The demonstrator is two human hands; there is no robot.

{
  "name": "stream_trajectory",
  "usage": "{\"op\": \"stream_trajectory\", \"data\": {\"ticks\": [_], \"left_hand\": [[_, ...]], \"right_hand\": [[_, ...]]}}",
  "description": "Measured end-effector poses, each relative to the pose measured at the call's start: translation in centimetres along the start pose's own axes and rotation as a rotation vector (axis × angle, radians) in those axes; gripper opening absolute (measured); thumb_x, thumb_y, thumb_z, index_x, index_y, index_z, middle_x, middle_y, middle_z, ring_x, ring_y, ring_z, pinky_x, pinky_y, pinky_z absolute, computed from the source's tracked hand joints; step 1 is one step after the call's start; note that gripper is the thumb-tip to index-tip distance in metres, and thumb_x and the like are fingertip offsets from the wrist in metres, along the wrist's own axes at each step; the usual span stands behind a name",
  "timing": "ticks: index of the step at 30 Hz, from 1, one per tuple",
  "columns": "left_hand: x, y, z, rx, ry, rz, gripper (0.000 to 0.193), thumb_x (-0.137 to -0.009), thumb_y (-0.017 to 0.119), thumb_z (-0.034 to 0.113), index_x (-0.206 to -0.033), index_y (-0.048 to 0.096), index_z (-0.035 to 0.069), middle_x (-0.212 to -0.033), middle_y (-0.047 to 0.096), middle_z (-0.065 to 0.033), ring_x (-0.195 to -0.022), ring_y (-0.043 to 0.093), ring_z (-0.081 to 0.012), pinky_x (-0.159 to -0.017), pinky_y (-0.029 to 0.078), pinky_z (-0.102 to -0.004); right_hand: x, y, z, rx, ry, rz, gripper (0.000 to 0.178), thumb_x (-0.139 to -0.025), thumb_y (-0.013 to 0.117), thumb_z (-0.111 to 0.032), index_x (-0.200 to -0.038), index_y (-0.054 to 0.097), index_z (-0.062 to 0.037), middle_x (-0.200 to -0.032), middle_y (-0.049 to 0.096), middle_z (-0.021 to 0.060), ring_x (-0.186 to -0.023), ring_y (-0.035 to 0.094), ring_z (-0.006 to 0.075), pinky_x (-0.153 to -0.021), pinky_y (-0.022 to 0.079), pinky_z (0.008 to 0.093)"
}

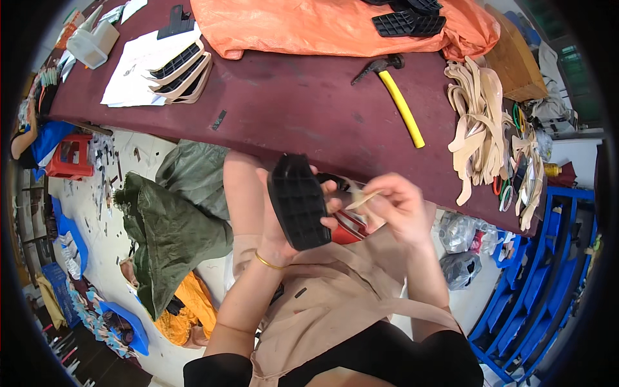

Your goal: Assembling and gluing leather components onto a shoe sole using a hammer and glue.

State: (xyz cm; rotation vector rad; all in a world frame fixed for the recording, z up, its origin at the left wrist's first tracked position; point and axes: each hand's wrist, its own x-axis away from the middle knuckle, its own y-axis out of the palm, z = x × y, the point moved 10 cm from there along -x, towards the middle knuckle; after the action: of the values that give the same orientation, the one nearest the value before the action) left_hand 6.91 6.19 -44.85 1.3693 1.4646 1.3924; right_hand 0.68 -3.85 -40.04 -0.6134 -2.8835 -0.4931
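Observation:
Above my lap, at the table's near edge, my left hand (277,237) grips a black shoe sole piece (298,201) with a grid of ribs on its face. Its fingers wrap round the right side of the piece. Close on the right, my right hand (401,205) pinches a thin beige strip (361,200) between thumb and fingers. Whether the strip touches the sole piece I cannot tell. On the tabletop, a stack of black sole pieces with beige edging (184,80) lies on white paper (129,77).
A yellow-handled hammer (401,109) lies on the maroon table (284,97). Beige strips (480,122) hang over its right edge. More black pieces (409,24) rest on an orange sheet (277,29). A green sack (161,238) and blue rack (535,284) flank my seat.

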Motion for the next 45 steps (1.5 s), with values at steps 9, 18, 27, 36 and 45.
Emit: {"op": "stream_trajectory", "data": {"ticks": [9,18,27,36,45], "left_hand": [[2.4,1.7,-0.8,-0.755,-0.034,-0.034,0.099,-0.074,0.056,0.072,-0.143,0.021,0.009,-0.133,0.04,-0.0083,-0.119,0.046,-0.022,-0.098,0.044,-0.0386],[2.7,-1.6,1.7,-0.551,0.036,0.207,0.069,-0.08,0.065,0.011,-0.139,0.027,0.012,-0.121,0.051,-0.0113,-0.109,0.054,-0.0221,-0.093,0.047,-0.0364],[4.1,-0.6,3.7,-0.804,0.133,0.219,0.02,-0.091,0.059,0.019,-0.102,0.049,0.006,-0.116,0.058,-0.0136,-0.105,0.058,-0.0222,-0.091,0.047,-0.0345],[5.2,1.8,4.6,-1.089,0.355,0.071,0.016,-0.085,0.063,0.01,-0.099,0.059,0.004,-0.107,0.059,-0.0131,-0.097,0.058,-0.0201,-0.088,0.046,-0.0315],[5.9,2.3,4.9,-1.32,0.451,0.089,0.012,-0.082,0.068,0.009,-0.09,0.062,0.003,-0.096,0.058,-0.0101,-0.089,0.057,-0.0192,-0.079,0.046,-0.0286]], "right_hand": [[-1.3,4.0,4.5,-0.331,0.167,-0.201,0.009,-0.094,0.053,-0.011,-0.098,0.056,-0.0035,-0.073,0.059,0.004,-0.047,0.052,0.0077,-0.039,0.039,0.0196],[-0.5,1.9,2.1,-0.918,0.089,-0.332,0.014,-0.092,0.053,-0.008,-0.104,0.056,-0.0012,-0.093,0.061,0.0191,-0.045,0.053,0.0094,-0.036,0.043,0.0199],[-0.6,2.3,4.3,-0.365,0.282,0.0,0.019,-0.09,0.061,-0.015,-0.102,0.059,-0.0016,-0.086,0.065,0.0074,-0.069,0.062,0.0115,-0.06,0.052,0.0238],[0.1,3.6,3.2,-0.276,0.234,-0.062,0.019,-0.089,0.064,-0.016,-0.099,0.062,-0.0003,-0.084,0.065,0.0049,-0.06,0.058,0.0071,-0.049,0.046,0.0197],[0.6,5.8,5.1,-0.472,0.388,-0.008,0.02,-0.086,0.067,-0.017,-0.094,0.065,0.001,-0.067,0.061,0.0025,-0.048,0.049,0.0033,-0.04,0.035,0.0182]]}}
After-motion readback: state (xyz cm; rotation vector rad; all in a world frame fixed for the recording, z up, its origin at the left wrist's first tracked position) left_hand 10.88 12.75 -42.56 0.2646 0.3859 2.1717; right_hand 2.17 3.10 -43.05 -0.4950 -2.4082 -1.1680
